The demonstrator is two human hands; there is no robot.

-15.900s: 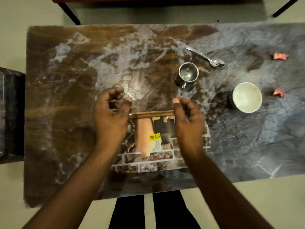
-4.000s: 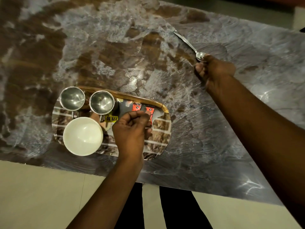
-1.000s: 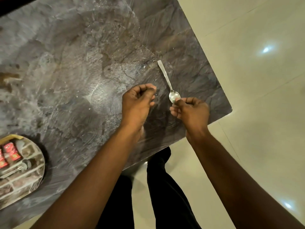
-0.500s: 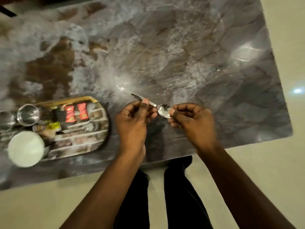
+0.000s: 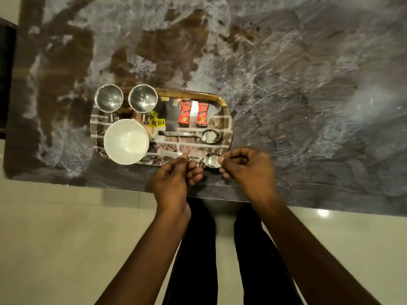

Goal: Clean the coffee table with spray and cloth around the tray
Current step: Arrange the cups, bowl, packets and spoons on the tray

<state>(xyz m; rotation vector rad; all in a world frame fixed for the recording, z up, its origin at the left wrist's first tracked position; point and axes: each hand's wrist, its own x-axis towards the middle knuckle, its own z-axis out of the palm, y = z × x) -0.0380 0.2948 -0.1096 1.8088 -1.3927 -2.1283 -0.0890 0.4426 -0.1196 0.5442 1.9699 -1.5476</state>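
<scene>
A brick-patterned tray with a wooden far rim lies near the front edge of the dusty, streaked coffee table. Over the tray's near edge I hold a steel spoon level in both hands. My left hand pinches its handle and my right hand pinches the bowl end. On the tray sit two steel cups, a white bowl, two red sachets and a second spoon. No spray bottle or cloth is in view.
White powdery streaks cover the table top, thickest to the right of the tray. A dark piece of furniture stands against the table's left end. Pale tiled floor lies in front, where my dark-trousered legs stand.
Both hands have carried the spoon leftward from the bare table top to the tray's near edge. My view has swung left, so the tray is now central.
</scene>
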